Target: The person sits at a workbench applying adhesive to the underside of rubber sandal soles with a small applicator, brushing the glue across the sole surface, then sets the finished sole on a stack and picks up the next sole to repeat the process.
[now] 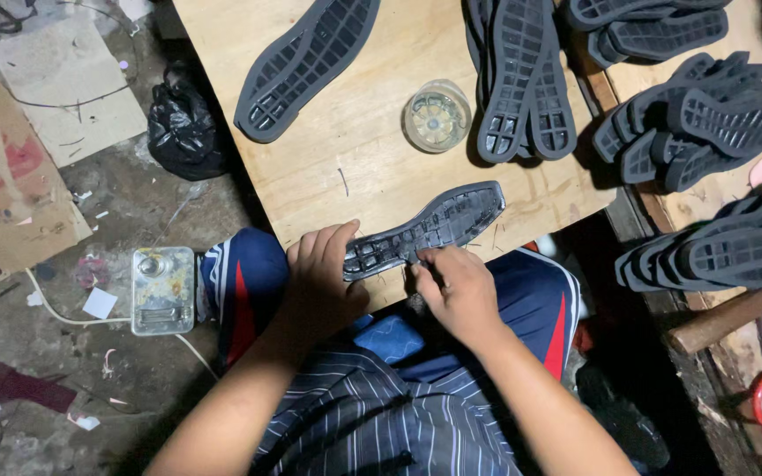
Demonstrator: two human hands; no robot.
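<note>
- I see my left hand [324,269] curled over the heel end of a dark shoe sole [425,231], fingers closed on its edge.
- My right hand [456,286] pinches the sole's near rim, fingertips pressed together on it.
- The sole lies tread-up at the near edge of the wooden surface [372,159], slanting up to the right.
- A round clear tub [437,115] sits further back, beside a stack of soles [522,79].
- One lone sole [306,62] lies to the left; a metal tin [162,289] rests on the floor.
</note>
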